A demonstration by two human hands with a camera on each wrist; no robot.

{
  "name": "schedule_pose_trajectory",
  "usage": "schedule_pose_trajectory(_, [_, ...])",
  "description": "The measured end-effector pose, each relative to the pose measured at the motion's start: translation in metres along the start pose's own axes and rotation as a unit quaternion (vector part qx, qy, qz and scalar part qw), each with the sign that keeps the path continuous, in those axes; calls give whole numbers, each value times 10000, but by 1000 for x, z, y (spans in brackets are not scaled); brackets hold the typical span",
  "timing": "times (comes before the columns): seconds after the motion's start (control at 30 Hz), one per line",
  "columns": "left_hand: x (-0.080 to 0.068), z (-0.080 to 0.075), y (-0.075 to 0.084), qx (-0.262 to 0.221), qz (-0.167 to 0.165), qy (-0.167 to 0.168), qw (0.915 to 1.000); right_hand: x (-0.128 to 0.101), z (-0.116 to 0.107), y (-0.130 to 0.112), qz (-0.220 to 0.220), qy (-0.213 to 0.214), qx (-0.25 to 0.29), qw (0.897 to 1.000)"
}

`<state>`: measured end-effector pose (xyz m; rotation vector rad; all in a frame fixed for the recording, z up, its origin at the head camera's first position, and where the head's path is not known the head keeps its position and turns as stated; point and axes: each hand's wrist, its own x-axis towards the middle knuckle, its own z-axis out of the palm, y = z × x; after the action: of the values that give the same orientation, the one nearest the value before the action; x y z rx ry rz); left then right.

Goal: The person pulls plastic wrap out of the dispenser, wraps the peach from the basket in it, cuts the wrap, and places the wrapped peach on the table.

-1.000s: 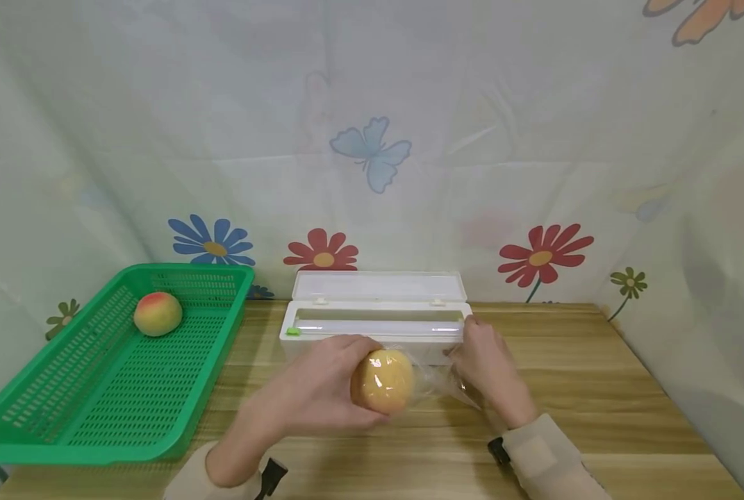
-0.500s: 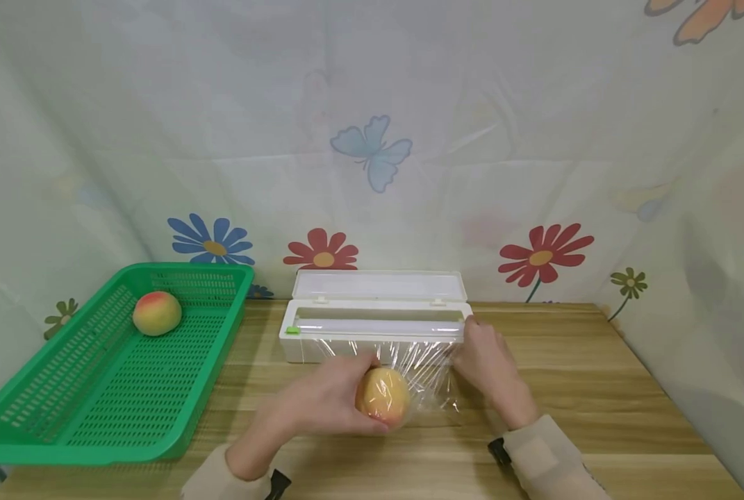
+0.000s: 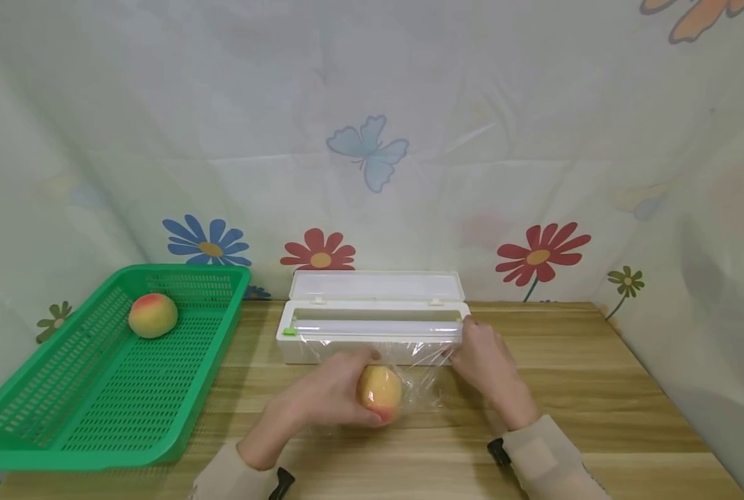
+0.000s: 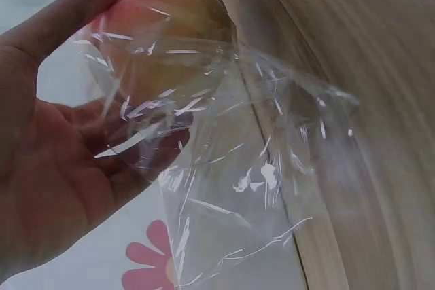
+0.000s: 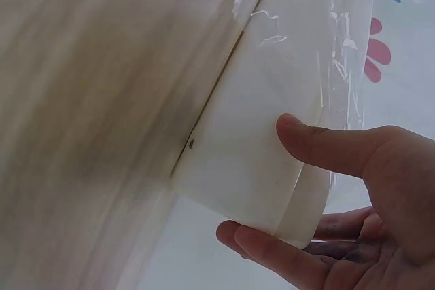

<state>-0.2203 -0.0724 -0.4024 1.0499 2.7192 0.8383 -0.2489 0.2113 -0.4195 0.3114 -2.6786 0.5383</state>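
Observation:
My left hand (image 3: 331, 397) grips a yellow-pink peach (image 3: 379, 393) just above the wooden table, with clear cling film (image 3: 422, 378) draped round it. In the left wrist view the peach (image 4: 170, 28) sits between thumb and palm under the crinkled film (image 4: 238, 174). The film runs back to a white dispenser box (image 3: 372, 332) with its lid raised. My right hand (image 3: 485, 361) holds the box's right end; in the right wrist view its thumb and fingers (image 5: 326, 147) clasp the white box corner (image 5: 265, 168).
A green plastic basket (image 3: 65, 410) stands at the left of the table with a second peach (image 3: 153, 314) in its far corner. A flowered cloth backdrop (image 3: 372, 160) hangs close behind the box. Bare wooden tabletop (image 3: 597, 389) lies to the right.
My left hand drew the peach toward me and slightly left, stretching film out of the box, then turned it so the film gathers round it. The right hand stayed on the box end.

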Motion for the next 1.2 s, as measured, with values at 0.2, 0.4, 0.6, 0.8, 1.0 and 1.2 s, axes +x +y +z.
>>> schedule_pose_trajectory(0.2, [2,0,-3,-21,-51,-30,10000,1,2,-1,-65,76,83,9999])
schedule_pose_trajectory(0.4, [1,-1,-1,315,-78,58,9995,1,4,-2,-134,98,78,9998])
schedule_pose_trajectory(0.6, [3,0,-1,878,57,259,9958,2,2,-2,-24,-10,157,9999])
schedule_pose_trajectory(0.8, [3,0,4,1274,76,255,9915,2,0,-1,111,-208,173,9996])
schedule_pose_trajectory(1.0, [2,3,10,1444,48,227,9892,1,0,0,81,-188,163,9997])
schedule_pose_trajectory(1.2, [5,13,13,2197,70,250,9752,1,-3,0,134,-291,257,9992])
